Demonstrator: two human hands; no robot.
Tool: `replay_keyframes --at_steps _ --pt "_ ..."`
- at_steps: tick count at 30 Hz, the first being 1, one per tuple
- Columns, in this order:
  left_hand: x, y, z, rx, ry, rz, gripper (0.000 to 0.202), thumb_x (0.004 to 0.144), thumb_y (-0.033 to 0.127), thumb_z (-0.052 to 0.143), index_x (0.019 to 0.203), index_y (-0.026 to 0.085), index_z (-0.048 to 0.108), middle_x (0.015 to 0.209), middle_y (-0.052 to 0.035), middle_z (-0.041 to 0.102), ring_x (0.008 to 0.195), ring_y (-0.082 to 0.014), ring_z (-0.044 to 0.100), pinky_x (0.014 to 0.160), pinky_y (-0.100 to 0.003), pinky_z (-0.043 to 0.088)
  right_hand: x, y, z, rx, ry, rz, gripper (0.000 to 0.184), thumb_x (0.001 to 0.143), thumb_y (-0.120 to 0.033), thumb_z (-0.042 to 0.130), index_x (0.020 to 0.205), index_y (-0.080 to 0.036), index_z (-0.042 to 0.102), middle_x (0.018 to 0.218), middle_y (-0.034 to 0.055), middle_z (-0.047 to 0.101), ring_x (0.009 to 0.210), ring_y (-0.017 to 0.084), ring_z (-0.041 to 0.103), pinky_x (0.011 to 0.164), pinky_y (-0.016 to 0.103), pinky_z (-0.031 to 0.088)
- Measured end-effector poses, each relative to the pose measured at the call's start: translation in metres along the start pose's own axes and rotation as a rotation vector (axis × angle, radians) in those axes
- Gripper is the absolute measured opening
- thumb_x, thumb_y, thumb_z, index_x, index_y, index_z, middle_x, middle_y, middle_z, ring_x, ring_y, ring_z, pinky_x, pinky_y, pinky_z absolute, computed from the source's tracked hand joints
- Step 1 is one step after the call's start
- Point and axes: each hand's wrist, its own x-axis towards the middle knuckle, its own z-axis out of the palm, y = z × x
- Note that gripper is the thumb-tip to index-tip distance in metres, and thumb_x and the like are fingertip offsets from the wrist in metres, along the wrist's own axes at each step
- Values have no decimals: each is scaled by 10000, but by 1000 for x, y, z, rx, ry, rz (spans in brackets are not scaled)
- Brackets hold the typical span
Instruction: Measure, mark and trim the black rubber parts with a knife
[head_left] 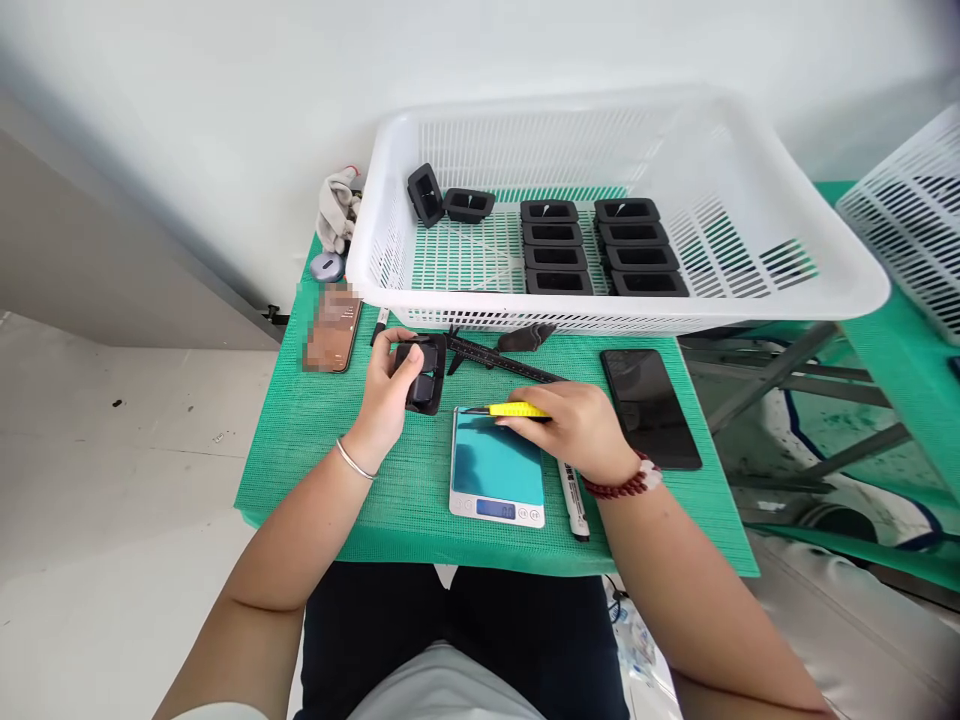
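My left hand (386,392) grips a black rectangular plastic part (424,378) and holds it upright on the green mat, left of the scale. My right hand (574,428) is closed on a yellow utility knife (510,410), its tip pointing left over the top edge of a small digital scale (497,466) with a blue platform. A black caliper (499,360) lies on the mat just behind both hands.
A white plastic basket (840,262) at the back holds several black parts (559,247) in rows. A black phone (651,405) lies right of my right hand, a marker (574,505) beside the scale, another phone (332,330) at the left. A second basket (911,215) stands far right.
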Motion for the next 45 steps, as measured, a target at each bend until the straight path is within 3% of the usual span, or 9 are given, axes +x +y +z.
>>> replay_keyframes --at_steps 6,9,12,15,24,29,35,41,45 --pt "-4 5 3 22 -182 -98 391 720 497 717 961 249 534 797 5 562 609 -104 553 485 -205 454 -1 11 -1 -104 130 160 401 881 -509 520 822 -157 702 583 51 653 493 139 556 475 251 350" --pt "-4 4 3 19 -182 -108 381 729 490 712 962 250 528 798 6 559 607 -100 551 480 -201 455 -3 17 -4 -137 179 240 379 876 -496 527 812 -166 702 572 49 645 478 142 544 464 258 355" --pt "-3 0 4 21 -122 -90 383 741 503 695 961 251 510 797 7 559 592 -100 550 462 -203 448 -3 16 -6 -76 156 195 383 871 -512 527 812 -172 694 594 43 652 497 136 552 478 253 375" --pt "-2 -5 9 47 -168 -78 423 718 515 711 970 252 497 813 6 555 597 -107 551 472 -222 469 -2 13 -9 -27 126 109 386 870 -516 534 817 -167 689 623 45 669 534 133 576 509 250 393" --pt "15 -9 30 37 -147 -13 405 733 524 695 962 260 491 759 23 506 595 -94 509 501 -214 467 -15 23 -20 -157 102 91 374 873 -493 545 807 -155 690 632 51 680 525 129 565 492 258 356" --pt "11 -14 26 52 -158 -30 397 738 527 688 969 266 499 794 6 525 618 -108 536 486 -217 461 -14 28 -12 -81 45 27 379 880 -492 530 809 -154 687 650 52 685 540 133 587 490 254 361" --pt "4 -10 22 110 -186 -50 399 748 501 691 985 261 477 845 -5 546 644 -113 560 502 -223 477 -13 30 -12 -186 161 200 344 870 -458 563 799 -147 693 578 43 652 489 132 551 472 258 363" --pt "2 -9 20 112 -109 -57 413 760 513 674 989 262 441 810 23 520 599 -83 522 517 -221 493 -12 19 -10 -41 21 -11 350 868 -483 560 822 -161 688 641 44 679 550 126 589 514 247 382" --pt "2 -7 18 147 -111 -45 415 763 501 678 1004 264 438 781 31 500 589 -76 515 489 -202 480 -13 17 -5 -99 65 -8 369 865 -492 569 817 -147 689 648 50 680 558 126 588 508 246 362"
